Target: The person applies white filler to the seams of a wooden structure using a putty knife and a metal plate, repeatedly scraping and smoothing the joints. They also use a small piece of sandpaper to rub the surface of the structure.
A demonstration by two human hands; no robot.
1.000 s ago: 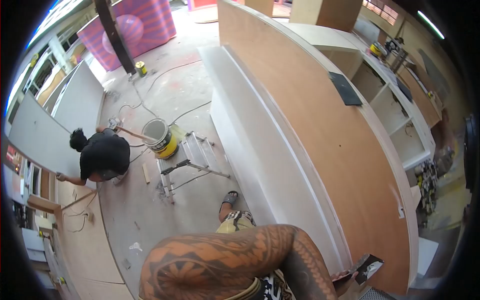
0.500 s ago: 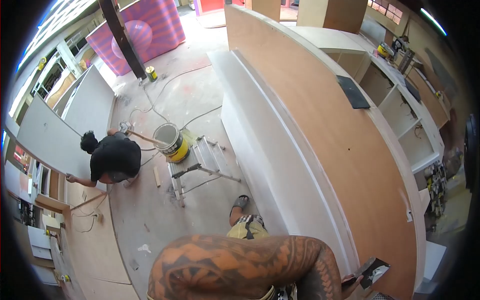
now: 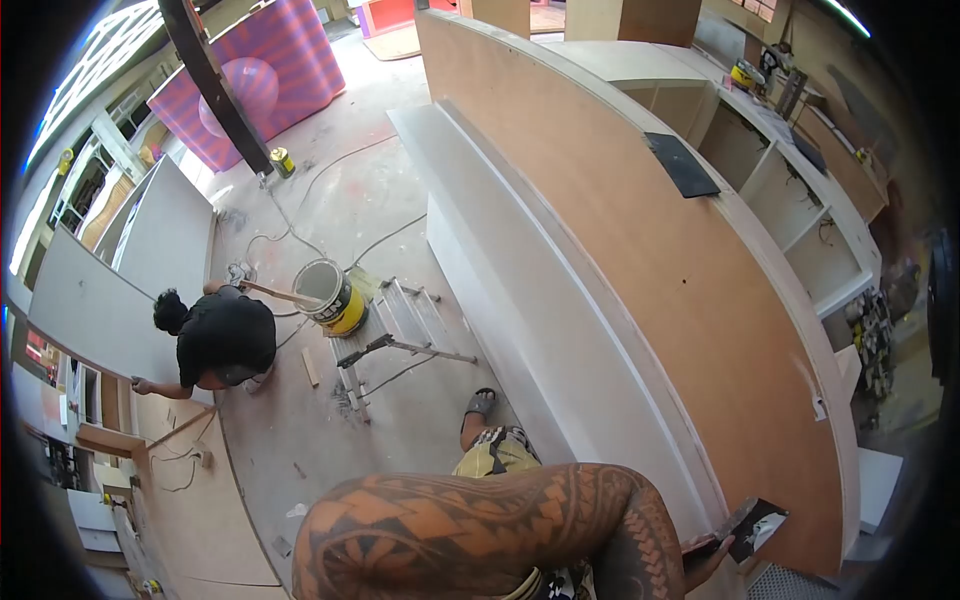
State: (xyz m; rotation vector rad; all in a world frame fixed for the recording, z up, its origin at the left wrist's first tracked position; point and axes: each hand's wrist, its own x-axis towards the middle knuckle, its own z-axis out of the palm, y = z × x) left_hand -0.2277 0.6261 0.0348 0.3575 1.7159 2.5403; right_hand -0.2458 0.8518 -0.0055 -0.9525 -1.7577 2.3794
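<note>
A tattooed, bent arm fills the bottom centre, its forearm running down to the lower edge, where my left hand is out of sight. Beside that forearm, my right hand (image 3: 708,568) shows partly, with fingers wrapped round a dark flat plate (image 3: 743,528) smeared with white material. The plate is close to the lower end of a tall brown curved panel (image 3: 640,270). A long pale ledge (image 3: 540,270) runs along the panel's near side. Another dark flat plate (image 3: 684,165) rests near the panel's upper edge.
A co-worker in a black shirt (image 3: 228,338) crouches at left, holding a pale board (image 3: 95,300). A bucket (image 3: 330,298) with a stick stands on a metal step stool (image 3: 400,325). Cables cross the floor. White shelving (image 3: 810,245) curves behind the panel.
The view has shifted slightly, so the scene sits a little further left. The smeared plate has tilted and moved a little upward and right with my right hand. The co-worker's pose is nearly the same.
</note>
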